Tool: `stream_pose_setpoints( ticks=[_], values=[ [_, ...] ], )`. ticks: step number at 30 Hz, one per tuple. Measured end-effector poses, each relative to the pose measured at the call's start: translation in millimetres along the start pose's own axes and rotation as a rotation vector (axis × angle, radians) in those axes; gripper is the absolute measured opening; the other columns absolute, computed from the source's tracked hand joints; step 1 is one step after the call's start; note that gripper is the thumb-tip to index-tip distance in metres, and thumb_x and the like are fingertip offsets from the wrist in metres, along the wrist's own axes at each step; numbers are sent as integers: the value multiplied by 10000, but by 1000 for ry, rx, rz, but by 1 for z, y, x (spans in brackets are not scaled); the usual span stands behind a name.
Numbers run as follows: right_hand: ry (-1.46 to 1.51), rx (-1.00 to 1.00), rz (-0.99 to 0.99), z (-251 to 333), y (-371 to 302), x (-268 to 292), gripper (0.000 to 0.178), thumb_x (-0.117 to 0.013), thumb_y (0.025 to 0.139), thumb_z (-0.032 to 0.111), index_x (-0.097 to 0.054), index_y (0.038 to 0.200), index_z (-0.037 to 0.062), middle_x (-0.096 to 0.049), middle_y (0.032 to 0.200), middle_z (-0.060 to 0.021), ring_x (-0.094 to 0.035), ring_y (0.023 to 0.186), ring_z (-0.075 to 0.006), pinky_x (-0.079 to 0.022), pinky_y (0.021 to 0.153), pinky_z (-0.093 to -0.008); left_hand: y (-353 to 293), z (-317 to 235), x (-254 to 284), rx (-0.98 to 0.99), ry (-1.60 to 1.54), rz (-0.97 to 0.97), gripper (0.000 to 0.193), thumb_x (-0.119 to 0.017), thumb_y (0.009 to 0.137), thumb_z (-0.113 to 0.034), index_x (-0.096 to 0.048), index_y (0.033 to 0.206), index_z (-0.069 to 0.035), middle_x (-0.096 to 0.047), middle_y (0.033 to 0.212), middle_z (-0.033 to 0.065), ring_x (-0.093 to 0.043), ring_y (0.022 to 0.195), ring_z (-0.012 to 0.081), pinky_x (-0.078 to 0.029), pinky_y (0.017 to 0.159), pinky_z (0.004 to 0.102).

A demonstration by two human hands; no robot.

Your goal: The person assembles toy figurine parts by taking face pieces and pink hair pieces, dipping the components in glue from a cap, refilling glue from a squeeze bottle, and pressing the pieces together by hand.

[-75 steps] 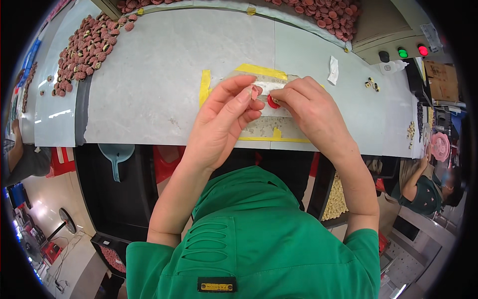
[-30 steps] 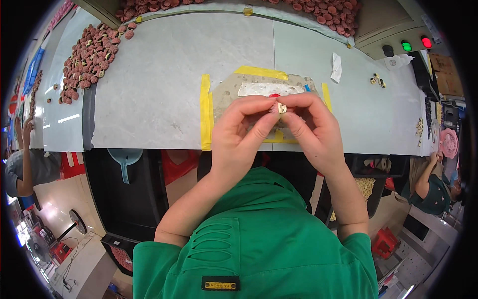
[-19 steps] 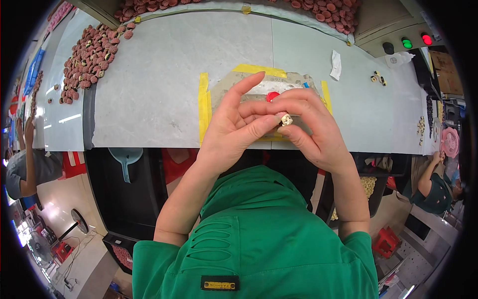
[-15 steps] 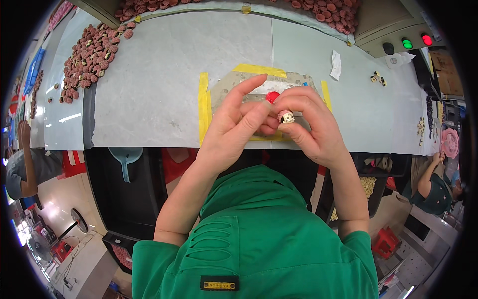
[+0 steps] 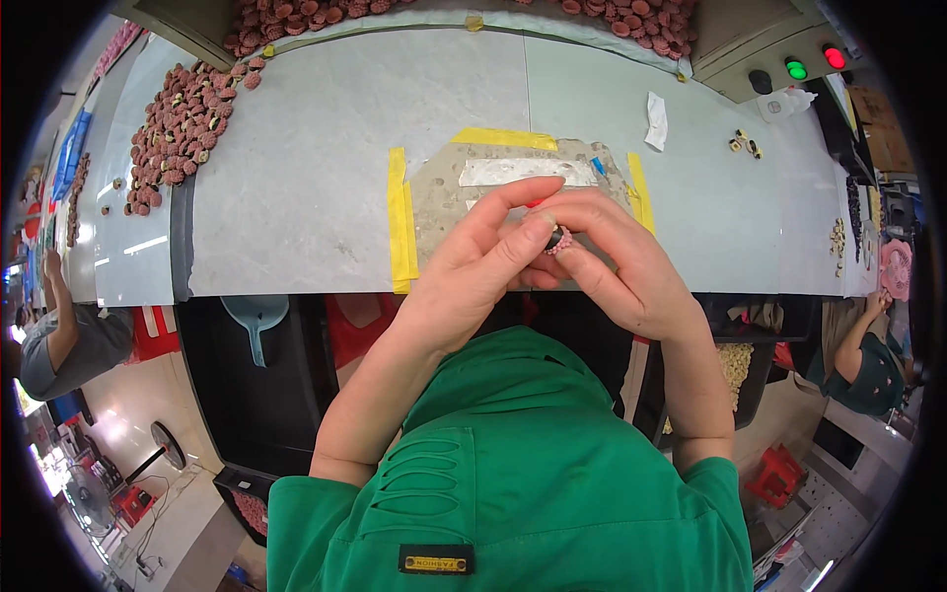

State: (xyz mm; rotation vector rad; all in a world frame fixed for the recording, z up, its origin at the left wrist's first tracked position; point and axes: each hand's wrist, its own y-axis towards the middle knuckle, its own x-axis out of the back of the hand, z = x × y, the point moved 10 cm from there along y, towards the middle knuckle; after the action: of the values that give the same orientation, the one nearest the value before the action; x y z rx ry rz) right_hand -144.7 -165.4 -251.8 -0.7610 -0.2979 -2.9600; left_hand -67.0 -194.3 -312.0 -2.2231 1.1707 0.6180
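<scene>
Over the front of the worktable, both hands meet around a small pink bumpy piece [image 5: 564,243] with a dark part showing on its left side. My right hand [image 5: 636,281] pinches it between thumb and bent fingers. My left hand [image 5: 473,266] is closed against its left side, with the thumb tip at the dark part and the index finger arched above. A bit of something red [image 5: 534,203] shows between the hands, mostly hidden by the fingers. Beneath the hands lies a worn grey mat [image 5: 434,197] edged with yellow tape [image 5: 399,217].
Pink bumpy pieces are heaped at the left [image 5: 182,123] and along the back [image 5: 286,18]. To the right lie a white paper strip [image 5: 656,120] and several small cream-and-black pieces [image 5: 747,145]. Below the table edge sits a black bin [image 5: 252,409] with a blue dustpan [image 5: 256,318]. People sit at both sides.
The piece has turned in my fingers: its cream, patterned side faced up before, and now pink bumps and a dark part show. My left index finger has lowered toward the right hand.
</scene>
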Motion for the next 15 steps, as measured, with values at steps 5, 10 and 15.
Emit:
stream_pose_setpoints(
  ticks=[5,10,15],
  values=[
    [9,-7,11,-2,-2,-2,279,-494,925,121,-533,1174,2,-540,1142,-162,-532,1070,-313,-430,918,-370,1,2,0,-16,-34,6,483,-483,989,-290,-362,1393,-54,-555,1184,65,-583,995,126,-513,848,303],
    [60,-26,10,-3,-3,-3,286,-443,930,102,-532,1181,-2,-533,1148,-162,-534,1063,-305,-428,920,-362,2,4,1,-16,-38,22,485,-483,989,-294,-360,1393,-55,-555,1175,63,-581,967,121,-510,849,306],
    [62,-2,10,-2,-4,-5,286,-441,917,81,-536,1174,-1,-531,1149,-157,-531,1062,-302,-431,920,-361,1,4,1,-42,-74,-5,466,-510,984,-268,-368,1380,-68,-619,1026,47,-596,920,110,-478,825,259]
  ],
)
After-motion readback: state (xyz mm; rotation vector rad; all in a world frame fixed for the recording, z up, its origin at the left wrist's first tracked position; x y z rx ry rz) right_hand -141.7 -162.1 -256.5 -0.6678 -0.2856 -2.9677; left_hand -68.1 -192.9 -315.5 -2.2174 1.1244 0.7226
